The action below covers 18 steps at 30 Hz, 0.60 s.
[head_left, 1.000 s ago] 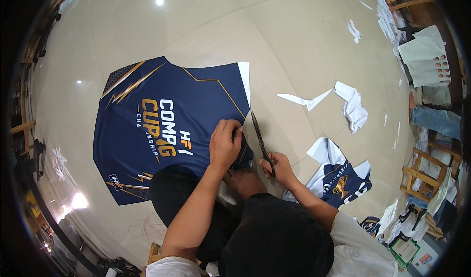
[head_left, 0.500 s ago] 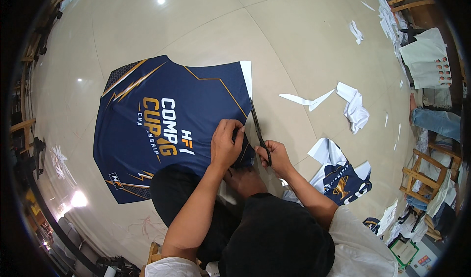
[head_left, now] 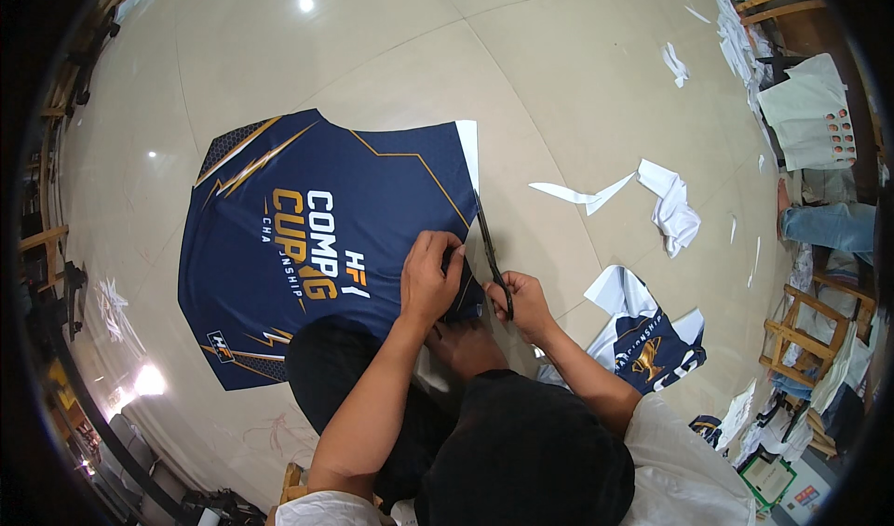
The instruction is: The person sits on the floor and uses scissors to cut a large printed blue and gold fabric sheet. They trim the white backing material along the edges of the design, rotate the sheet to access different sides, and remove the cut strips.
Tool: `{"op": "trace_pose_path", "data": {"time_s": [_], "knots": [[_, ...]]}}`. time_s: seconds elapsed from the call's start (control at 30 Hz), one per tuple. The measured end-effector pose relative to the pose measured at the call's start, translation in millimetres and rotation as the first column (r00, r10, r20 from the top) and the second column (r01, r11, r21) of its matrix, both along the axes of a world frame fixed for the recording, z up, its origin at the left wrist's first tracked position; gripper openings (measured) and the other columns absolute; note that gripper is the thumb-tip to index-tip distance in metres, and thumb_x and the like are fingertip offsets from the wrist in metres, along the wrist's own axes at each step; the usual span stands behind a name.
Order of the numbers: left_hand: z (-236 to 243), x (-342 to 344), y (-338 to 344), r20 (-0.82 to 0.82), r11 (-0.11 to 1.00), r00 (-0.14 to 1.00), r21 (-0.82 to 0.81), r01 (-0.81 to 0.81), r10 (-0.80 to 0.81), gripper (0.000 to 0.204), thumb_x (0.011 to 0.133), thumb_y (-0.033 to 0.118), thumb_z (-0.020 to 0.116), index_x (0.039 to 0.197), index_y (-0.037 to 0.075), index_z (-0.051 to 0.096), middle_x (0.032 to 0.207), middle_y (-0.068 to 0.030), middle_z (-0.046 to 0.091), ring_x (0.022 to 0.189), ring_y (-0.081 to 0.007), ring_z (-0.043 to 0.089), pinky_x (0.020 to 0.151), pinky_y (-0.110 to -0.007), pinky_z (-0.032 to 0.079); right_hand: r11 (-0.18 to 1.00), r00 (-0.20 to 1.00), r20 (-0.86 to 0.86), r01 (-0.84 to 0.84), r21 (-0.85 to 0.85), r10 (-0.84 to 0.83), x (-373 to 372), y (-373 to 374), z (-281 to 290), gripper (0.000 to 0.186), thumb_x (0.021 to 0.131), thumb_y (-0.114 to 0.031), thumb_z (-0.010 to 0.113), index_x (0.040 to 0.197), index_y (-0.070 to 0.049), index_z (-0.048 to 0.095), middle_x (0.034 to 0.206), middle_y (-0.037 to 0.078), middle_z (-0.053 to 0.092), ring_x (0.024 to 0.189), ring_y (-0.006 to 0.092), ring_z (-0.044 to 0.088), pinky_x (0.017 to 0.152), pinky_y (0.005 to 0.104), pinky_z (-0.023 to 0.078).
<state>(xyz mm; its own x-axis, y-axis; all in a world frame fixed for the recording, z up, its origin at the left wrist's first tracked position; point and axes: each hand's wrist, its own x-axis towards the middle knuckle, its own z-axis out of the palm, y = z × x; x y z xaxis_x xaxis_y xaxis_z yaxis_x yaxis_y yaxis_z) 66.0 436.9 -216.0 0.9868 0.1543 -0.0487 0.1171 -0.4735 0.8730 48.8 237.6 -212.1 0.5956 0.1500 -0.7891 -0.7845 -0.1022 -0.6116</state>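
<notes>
A navy fabric jersey panel (head_left: 242,209) with gold and white lettering and lightning stripes lies spread on the floor. My left hand (head_left: 431,279) is closed on the panel near its right side, thumb against bent fingers. Black-handled scissors (head_left: 490,247) are in my right hand (head_left: 526,304), fingers wrapped round the handle loops. Their blades point away from me along the panel's right edge, the tips at a white strip (head_left: 469,149) of that edge. My bare foot (head_left: 466,344) is by the panel's near edge, partly hidden by my arm and dark-clad knee.
White offcuts (head_left: 585,196) and a crumpled white cloth (head_left: 672,211) lie to the right. Nearer is a navy and white printed fabric piece (head_left: 647,340). A wooden stool (head_left: 805,335) and another person's denim-clad leg (head_left: 829,228) are at the far right. White scraps (head_left: 114,310) lie at left.
The whole picture has shifted down slightly. Both hands, the scissors and the panel keep nearly the same places relative to each other.
</notes>
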Motion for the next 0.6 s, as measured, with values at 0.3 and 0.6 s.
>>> {"op": "trace_pose_path", "data": {"time_s": [0.3, 0.6], "knots": [[1, 0, -2, -0.008, 1.0, 1.0, -0.017, -0.017, 0.017, 0.009, 0.095, 0.007, 0.073, 0.102, 0.004, 0.069, 0.099, -0.013, 0.065, 0.093, -0.0369, 0.067, 0.082, -0.044, 0.053, 1.0, 1.0, 0.015, 0.012, 0.003, -0.012, -3, -3, -1, 0.033, 0.098, -0.023, 0.08, 0.077, -0.009, 0.059, 0.063, -0.002, 0.057, 0.051, 0.0062, 0.052, 0.046, 0.0246, 0.038], [2, 0, 0, 0.003, 1.0, 1.0, -0.019, -0.006, 0.006, 0.008, 0.095, 0.005, 0.073, 0.102, 0.004, 0.069, 0.098, -0.0126, 0.065, 0.089, -0.0352, 0.066, 0.08, -0.044, 0.053, 1.0, 1.0, 0.028, -0.003, -0.014, 0.004, 8, 1, 2, 0.031, 0.098, -0.022, 0.08, 0.079, -0.009, 0.059, 0.064, -0.002, 0.059, 0.05, 0.0062, 0.051, 0.045, 0.0239, 0.037]]}}
